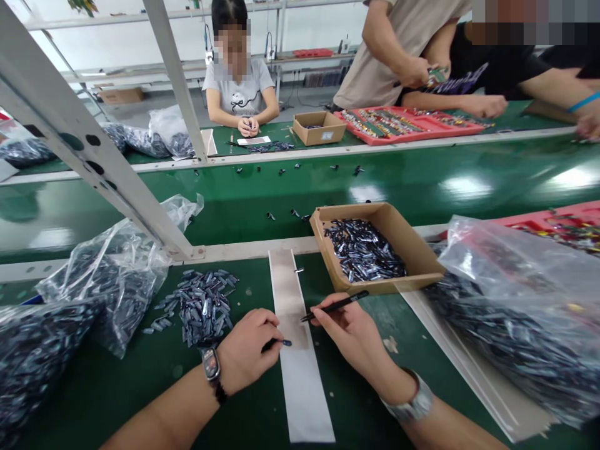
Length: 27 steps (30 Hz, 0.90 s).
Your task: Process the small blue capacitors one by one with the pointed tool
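My left hand (247, 356) is closed in a pinch on a small dark metal part (285, 342), held over a long grey strip (300, 375) that lies on the green bench. My right hand (352, 334) grips a thin black pen-like tool (335, 305), its tip pointing left over the strip. A loose pile of the same small dark parts (199, 305) lies just left of my left hand. A cardboard box (412, 250) with several finished parts inside stands right behind my right hand.
Clear plastic bags of parts lie at left (112, 275) and at right (520, 300). A white metal frame post (117, 181) slants across the left. Beyond a green conveyor (422, 181) other people work at red trays (422, 125) and a small box (319, 128).
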### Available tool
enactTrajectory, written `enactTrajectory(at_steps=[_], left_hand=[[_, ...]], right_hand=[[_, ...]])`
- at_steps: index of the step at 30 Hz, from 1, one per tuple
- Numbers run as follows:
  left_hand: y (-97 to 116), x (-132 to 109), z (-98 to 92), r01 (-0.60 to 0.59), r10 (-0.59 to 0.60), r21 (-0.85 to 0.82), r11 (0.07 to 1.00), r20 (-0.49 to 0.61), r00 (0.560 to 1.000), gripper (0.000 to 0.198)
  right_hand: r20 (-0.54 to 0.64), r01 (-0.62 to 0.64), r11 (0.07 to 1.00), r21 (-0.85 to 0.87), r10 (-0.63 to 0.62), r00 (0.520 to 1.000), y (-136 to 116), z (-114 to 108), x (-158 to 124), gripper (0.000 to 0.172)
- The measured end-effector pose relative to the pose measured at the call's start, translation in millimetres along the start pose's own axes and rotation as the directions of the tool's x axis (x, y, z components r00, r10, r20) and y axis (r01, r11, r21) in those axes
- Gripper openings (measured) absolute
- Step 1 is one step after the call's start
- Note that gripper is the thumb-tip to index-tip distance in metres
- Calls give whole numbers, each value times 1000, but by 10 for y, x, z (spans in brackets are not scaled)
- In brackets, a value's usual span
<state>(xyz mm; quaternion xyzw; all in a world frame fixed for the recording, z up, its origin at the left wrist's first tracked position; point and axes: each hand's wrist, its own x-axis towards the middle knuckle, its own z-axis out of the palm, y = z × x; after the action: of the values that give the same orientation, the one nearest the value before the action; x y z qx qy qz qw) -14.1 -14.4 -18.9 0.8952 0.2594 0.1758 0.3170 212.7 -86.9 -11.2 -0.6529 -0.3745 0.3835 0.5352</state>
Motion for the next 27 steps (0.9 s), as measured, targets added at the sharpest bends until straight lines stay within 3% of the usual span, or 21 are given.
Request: enactTrajectory(at_steps=[12, 21, 27], left_hand=[[41, 35, 19, -69, 71, 62, 996, -36, 997, 15], [36, 49, 8, -76, 77, 73, 994, -8, 997, 14], [29, 55, 10, -41, 40, 64, 997, 12, 999, 15]], right_hand=[[-67, 6, 999, 48, -2, 998, -5, 38, 13, 45], [-94, -42, 998, 40, 45, 995, -17, 56, 13, 50], [-81, -12, 999, 31, 15, 997, 13, 51, 12, 44]])
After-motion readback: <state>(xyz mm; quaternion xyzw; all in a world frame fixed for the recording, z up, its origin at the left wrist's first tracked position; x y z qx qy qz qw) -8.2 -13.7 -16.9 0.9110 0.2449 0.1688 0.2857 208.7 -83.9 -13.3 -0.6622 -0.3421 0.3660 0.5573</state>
